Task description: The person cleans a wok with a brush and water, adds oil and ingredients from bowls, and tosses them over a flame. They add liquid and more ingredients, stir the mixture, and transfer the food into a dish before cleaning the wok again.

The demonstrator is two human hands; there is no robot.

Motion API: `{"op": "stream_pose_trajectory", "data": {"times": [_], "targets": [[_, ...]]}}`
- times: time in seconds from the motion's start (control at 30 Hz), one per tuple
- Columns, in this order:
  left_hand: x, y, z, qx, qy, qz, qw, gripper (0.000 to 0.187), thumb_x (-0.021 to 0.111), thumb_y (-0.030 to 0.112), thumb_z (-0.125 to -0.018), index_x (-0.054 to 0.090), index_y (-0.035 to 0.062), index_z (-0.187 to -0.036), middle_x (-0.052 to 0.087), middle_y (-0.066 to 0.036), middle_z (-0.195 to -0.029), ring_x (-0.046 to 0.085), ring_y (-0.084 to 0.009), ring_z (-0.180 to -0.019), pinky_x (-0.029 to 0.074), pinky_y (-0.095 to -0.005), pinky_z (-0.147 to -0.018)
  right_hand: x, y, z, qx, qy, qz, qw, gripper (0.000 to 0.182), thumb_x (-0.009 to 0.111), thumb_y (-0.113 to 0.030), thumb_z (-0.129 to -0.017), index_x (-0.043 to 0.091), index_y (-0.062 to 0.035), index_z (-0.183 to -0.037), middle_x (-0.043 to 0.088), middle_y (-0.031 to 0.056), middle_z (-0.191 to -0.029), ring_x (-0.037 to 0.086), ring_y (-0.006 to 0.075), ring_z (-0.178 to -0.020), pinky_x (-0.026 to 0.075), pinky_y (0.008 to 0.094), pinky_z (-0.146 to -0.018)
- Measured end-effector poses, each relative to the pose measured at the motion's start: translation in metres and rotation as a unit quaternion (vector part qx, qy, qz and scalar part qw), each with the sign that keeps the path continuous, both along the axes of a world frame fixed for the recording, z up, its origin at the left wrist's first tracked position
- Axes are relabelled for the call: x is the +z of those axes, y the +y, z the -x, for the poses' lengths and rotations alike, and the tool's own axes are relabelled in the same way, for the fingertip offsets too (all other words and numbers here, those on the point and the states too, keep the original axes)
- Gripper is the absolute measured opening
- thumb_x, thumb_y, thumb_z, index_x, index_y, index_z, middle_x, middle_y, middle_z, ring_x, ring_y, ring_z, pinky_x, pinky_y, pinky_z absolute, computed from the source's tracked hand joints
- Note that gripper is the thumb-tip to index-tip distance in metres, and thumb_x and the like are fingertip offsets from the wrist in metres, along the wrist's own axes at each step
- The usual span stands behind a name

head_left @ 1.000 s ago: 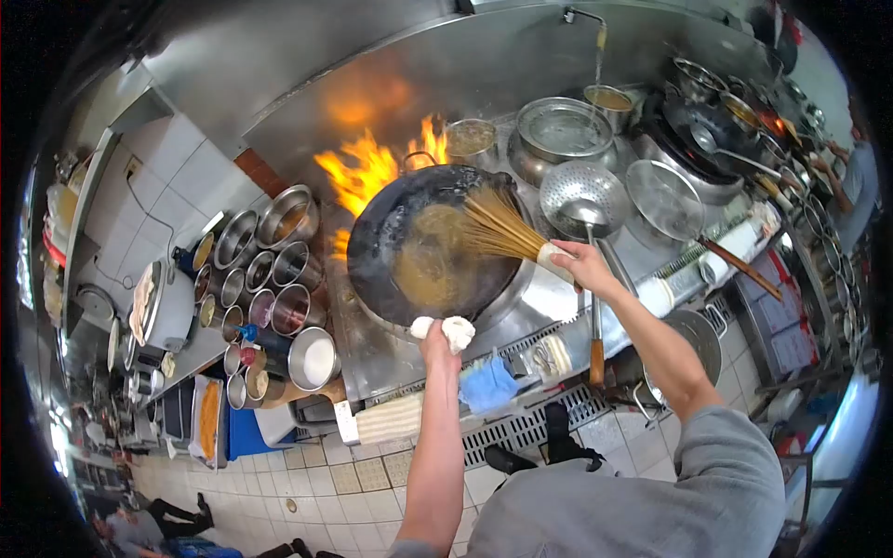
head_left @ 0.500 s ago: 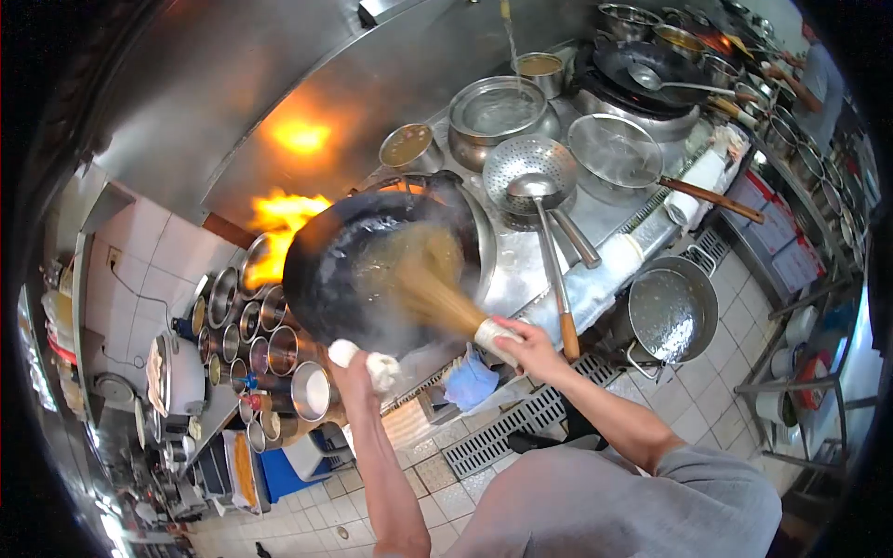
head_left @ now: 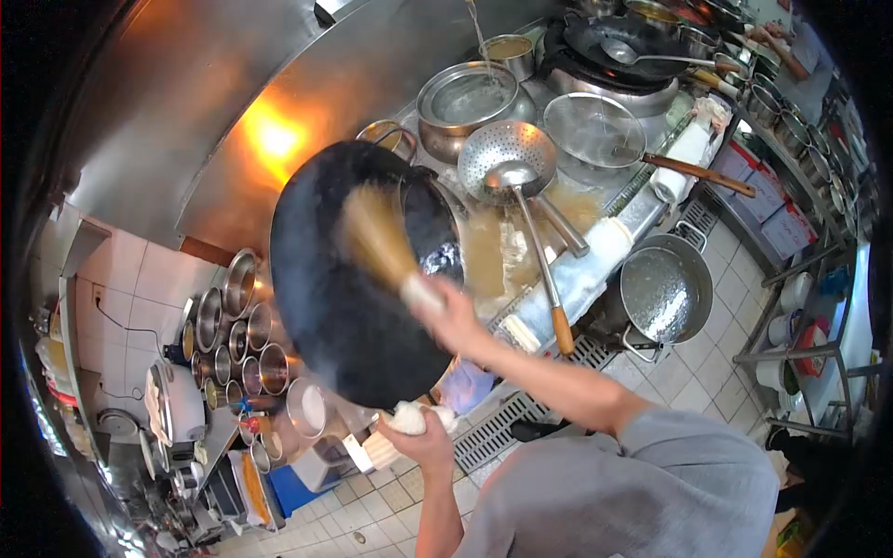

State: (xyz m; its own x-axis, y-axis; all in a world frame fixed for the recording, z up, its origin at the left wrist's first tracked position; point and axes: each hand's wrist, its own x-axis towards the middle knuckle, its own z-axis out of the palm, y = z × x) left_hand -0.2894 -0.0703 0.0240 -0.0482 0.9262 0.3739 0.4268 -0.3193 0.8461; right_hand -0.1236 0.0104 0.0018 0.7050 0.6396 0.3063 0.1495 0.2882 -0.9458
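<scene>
A large black wok (head_left: pixel 335 307) is tipped up steeply toward the right over the stove, steam rising about it. My left hand (head_left: pixel 430 448) is closed around a bunched white cloth (head_left: pixel 409 418) at the wok's near rim. In my right hand (head_left: pixel 454 318) is a bamboo wok brush (head_left: pixel 377 237), gripped by its white-wrapped handle. The blurred bristles are over the wok's inner face. Brownish water (head_left: pixel 486 256) spreads across the steel stove top to the right of the wok.
A perforated strainer (head_left: pixel 484 153) with a ladle (head_left: pixel 535 237) on it and a mesh skimmer (head_left: pixel 595 126) lie right of the wok. Water runs into a steel pot (head_left: pixel 442 139) behind. Several metal containers (head_left: pixel 237 339) crowd the left. A large pot (head_left: pixel 665 298) stands low at right.
The wok has gone from lying on the burner to tipped up, and water now covers the stove top. My left hand moved right and nearer; my right hand and brush moved left. The flames have disappeared from view.
</scene>
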Motion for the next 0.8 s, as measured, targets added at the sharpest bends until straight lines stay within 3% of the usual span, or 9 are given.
{"op": "stream_pose_trajectory", "data": {"times": [0.03, 0.13, 0.2, 0.5, 0.53, 0.57, 0.6, 0.7, 0.8], "targets": [[0.001, 0.005, -0.005, -0.002, -0.006, 0.0, 1.0, 0.053, 0.057, 0.004, -0.076, 0.032, -0.0044, -0.122, 0.048, -0.014, -0.103, 0.052, -0.0211, -0.089, 0.044, -0.0338, -0.08, -0.003, -0.034, 0.013, 0.084, -0.02, 0.072, 0.994, 0.052, 0.065, -0.023, -0.078, 0.05, -0.0104, -0.126, 0.063, 0.0176, -0.107, 0.06, 0.0292, -0.102, 0.044, 0.0349, -0.09], [0.01, 0.026, 0.01, 0.035, -0.056, 0.049, 0.997, 0.049, 0.057, 0.001, -0.074, 0.035, -0.004, -0.117, 0.05, -0.013, -0.098, 0.053, -0.0198, -0.085, 0.045, -0.0313, -0.077, -0.02, -0.101, -0.017, 0.195, -0.196, 0.235, 0.932, 0.048, 0.062, -0.033, -0.078, 0.054, -0.0203, -0.123, 0.064, 0.0175, -0.097, 0.064, 0.0322, -0.087, 0.05, 0.0393, -0.078], [0.018, 0.045, 0.015, 0.028, -0.11, 0.06, 0.992, 0.046, 0.055, 0.0, -0.073, 0.038, -0.0029, -0.115, 0.051, -0.012, -0.098, 0.054, -0.0205, -0.085, 0.046, -0.0308, -0.076, 0.0, -0.111, -0.069, 0.102, -0.191, 0.44, 0.871, 0.046, 0.058, -0.035, -0.08, 0.054, -0.021, -0.123, 0.066, 0.0158, -0.088, 0.064, 0.0326, -0.077, 0.05, 0.043, -0.07], [-0.048, 0.111, 0.019, 0.03, -0.412, 0.3, 0.86, 0.016, 0.05, 0.01, -0.083, 0.053, -0.0003, -0.094, 0.062, -0.01, -0.082, 0.064, -0.0224, -0.068, 0.054, -0.034, -0.055, -0.012, -0.151, -0.095, -0.126, -0.182, 0.396, 0.891, 0.048, 0.06, -0.034, -0.081, 0.054, -0.0047, -0.119, 0.057, 0.0202, -0.103, 0.058, 0.0382, -0.088, 0.047, 0.0445, -0.076], [-0.057, 0.115, 0.017, 0.013, -0.424, 0.306, 0.852, 0.015, 0.05, 0.013, -0.084, 0.053, 0.0009, -0.094, 0.062, -0.01, -0.083, 0.064, -0.0233, -0.069, 0.055, -0.0348, -0.056, -0.044, -0.167, -0.09, -0.185, -0.154, 0.311, 0.919, 0.047, 0.063, -0.026, -0.08, 0.053, 0.0, -0.118, 0.058, 0.0161, -0.095, 0.059, 0.0312, -0.084, 0.047, 0.0405, -0.073], [-0.044, 0.11, 0.001, 0.052, -0.404, 0.301, 0.862, 0.016, 0.05, 0.013, -0.084, 0.052, 0.0011, -0.094, 0.062, -0.01, -0.084, 0.064, -0.0234, -0.07, 0.055, -0.0353, -0.056, -0.108, -0.186, -0.091, -0.104, 0.025, 0.265, 0.958, 0.05, 0.066, -0.018, -0.078, 0.049, -0.0004, -0.121, 0.057, 0.0105, -0.083, 0.059, 0.0228, -0.072, 0.049, 0.0338, -0.061], [-0.051, 0.115, 0.001, 0.046, -0.402, 0.295, 0.865, 0.017, 0.05, 0.013, -0.084, 0.052, 0.0012, -0.096, 0.062, -0.01, -0.085, 0.064, -0.0234, -0.07, 0.055, -0.0354, -0.056, -0.079, -0.194, -0.082, 0.016, 0.322, 0.223, 0.92, 0.046, 0.067, -0.013, -0.076, 0.05, -0.0012, -0.117, 0.053, 0.0062, -0.073, 0.056, 0.0158, -0.059, 0.045, 0.0274, -0.047], [-0.072, 0.126, 0.002, 0.035, -0.406, 0.283, 0.868, 0.018, 0.05, 0.013, -0.084, 0.052, 0.002, -0.097, 0.062, -0.01, -0.084, 0.064, -0.0231, -0.07, 0.054, -0.0354, -0.056, -0.049, -0.189, -0.092, 0.08, 0.462, 0.267, 0.842, 0.034, 0.067, -0.012, -0.074, 0.051, -0.0018, -0.102, 0.05, 0.0036, -0.063, 0.05, 0.0131, -0.046, 0.038, 0.0253, -0.036], [-0.09, 0.141, 0.001, 0.022, -0.429, 0.283, 0.857, 0.017, 0.05, 0.012, -0.083, 0.052, 0.0025, -0.097, 0.062, -0.009, -0.083, 0.064, -0.0221, -0.069, 0.054, -0.0347, -0.055, -0.031, -0.178, -0.122, 0.069, 0.356, 0.286, 0.887, 0.016, 0.06, -0.008, -0.077, 0.046, -0.0049, -0.084, 0.044, 0.0006, -0.053, 0.039, 0.0089, -0.037, 0.028, 0.024, -0.031]]}}
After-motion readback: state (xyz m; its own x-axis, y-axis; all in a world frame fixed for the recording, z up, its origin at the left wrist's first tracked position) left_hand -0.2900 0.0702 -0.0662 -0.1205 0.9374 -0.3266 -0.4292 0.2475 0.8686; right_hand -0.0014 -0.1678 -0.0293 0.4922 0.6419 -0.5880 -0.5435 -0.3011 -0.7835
